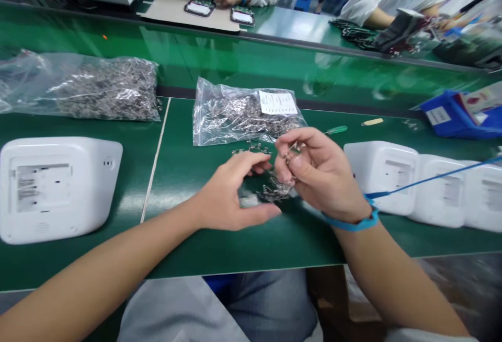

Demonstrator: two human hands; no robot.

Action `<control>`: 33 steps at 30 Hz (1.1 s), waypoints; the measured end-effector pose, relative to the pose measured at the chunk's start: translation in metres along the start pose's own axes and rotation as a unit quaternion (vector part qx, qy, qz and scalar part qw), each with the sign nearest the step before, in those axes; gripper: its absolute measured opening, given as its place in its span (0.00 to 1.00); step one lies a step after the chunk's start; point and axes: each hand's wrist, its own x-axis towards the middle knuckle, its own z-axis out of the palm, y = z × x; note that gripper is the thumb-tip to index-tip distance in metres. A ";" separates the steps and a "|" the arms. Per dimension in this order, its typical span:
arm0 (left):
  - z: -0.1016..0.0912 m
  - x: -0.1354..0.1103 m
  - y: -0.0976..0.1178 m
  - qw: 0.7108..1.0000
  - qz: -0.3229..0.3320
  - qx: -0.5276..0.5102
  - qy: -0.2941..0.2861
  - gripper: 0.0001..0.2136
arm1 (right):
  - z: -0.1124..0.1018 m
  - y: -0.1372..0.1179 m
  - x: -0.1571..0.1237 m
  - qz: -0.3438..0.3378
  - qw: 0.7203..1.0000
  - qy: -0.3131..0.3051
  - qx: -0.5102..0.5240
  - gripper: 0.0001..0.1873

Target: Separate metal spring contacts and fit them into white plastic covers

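My right hand point(319, 172) is curled, pinching a small metal spring clip point(291, 152) between thumb and fingers above the green mat point(188, 242). A blue wrist strap point(355, 223) circles that wrist. My left hand point(231, 193) hovers beside it, fingers bent and reaching toward a small pile of loose metal clips point(274, 190); nothing shows in its grasp. Just behind lies a clear bag of clips point(243, 117) with a white label.
A white plastic housing point(55, 187) lies at the left, and a row of similar housings point(419, 182) at the right. A larger bag of metal parts point(90, 88) sits far left. A blue bin point(451, 114) stands far right. Other people work across the conveyor point(243, 65).
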 end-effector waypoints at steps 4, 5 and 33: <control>0.008 -0.005 0.007 0.982 -0.095 -0.150 -0.059 0.30 | 0.018 0.011 -0.010 -0.030 0.999 -0.027 0.031 0.11; 0.008 -0.006 0.007 0.979 -0.115 -0.155 -0.072 0.24 | 0.018 0.012 -0.011 -0.042 0.998 -0.033 0.024 0.11; -0.001 -0.002 0.007 0.998 -0.064 -0.003 -0.006 0.14 | 0.008 0.003 -0.007 -0.143 0.929 -0.115 -0.321 0.21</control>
